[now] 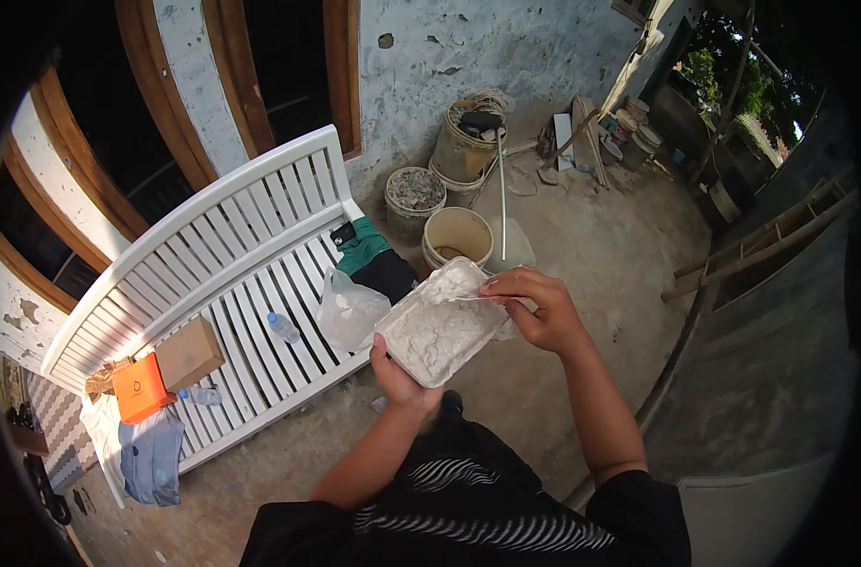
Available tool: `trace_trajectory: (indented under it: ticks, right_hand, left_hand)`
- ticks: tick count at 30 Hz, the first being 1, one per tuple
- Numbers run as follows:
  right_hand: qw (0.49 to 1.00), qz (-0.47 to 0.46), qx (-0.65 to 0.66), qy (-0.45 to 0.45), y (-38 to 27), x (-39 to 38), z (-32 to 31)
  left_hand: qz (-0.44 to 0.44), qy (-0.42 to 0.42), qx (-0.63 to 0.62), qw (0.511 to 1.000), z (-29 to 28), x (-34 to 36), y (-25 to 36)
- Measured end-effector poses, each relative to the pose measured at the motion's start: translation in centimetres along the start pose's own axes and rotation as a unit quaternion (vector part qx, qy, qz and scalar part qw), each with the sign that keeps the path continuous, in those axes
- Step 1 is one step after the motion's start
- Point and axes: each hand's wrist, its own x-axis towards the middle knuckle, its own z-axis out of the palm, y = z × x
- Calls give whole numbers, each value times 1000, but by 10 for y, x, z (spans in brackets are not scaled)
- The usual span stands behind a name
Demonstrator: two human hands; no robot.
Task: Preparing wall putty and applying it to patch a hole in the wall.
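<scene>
In front of my body I hold a shallow white rectangular tray (473, 356), tilted, with whitish lumpy paste (438, 333) spread over its inside. My left hand (402, 381) grips its near left corner, thumb over the rim and the other fingers mostly hidden underneath. At the tray's far right edge my right hand (542, 310) is closed in a pinch. Something thin and pale shows at its fingertips over the paste; I cannot make out what it is.
A white slatted bench (251, 312) on the left carries a plastic bag (348, 307), dark and green cloth (366, 253), a water bottle (282, 328), a cardboard box (189, 352) and an orange box (143, 387). Buckets (457, 231) stand by the wall; a wooden ladder (766, 241) leans at right.
</scene>
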Motion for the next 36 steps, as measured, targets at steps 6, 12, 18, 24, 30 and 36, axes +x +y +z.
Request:
trace_trajectory:
  ticks: [6,12,18,24,30,36]
  right_hand:
    - [997,51,-14,54,3,-15,17]
    - [997,68,2,47,-5,-18,25]
    - [989,83,-106,55,-18,7,9]
    - [988,147,-17,46,-25,2,19]
    - [978,186,37,91,-39,-2,41]
    - [975,156,71,142,-42,6,46]
  left_hand:
    - [10,-1,11,1000,-8,5,2]
    - [31,1,18,999,-8,9,2]
    - [46,-11,-2,999,-8,9,-2]
    - [48,-1,-11,999,-6,11,-6]
    - [49,-1,14,999,-7,9,-10]
    - [35,18,21,999,0,2,-12]
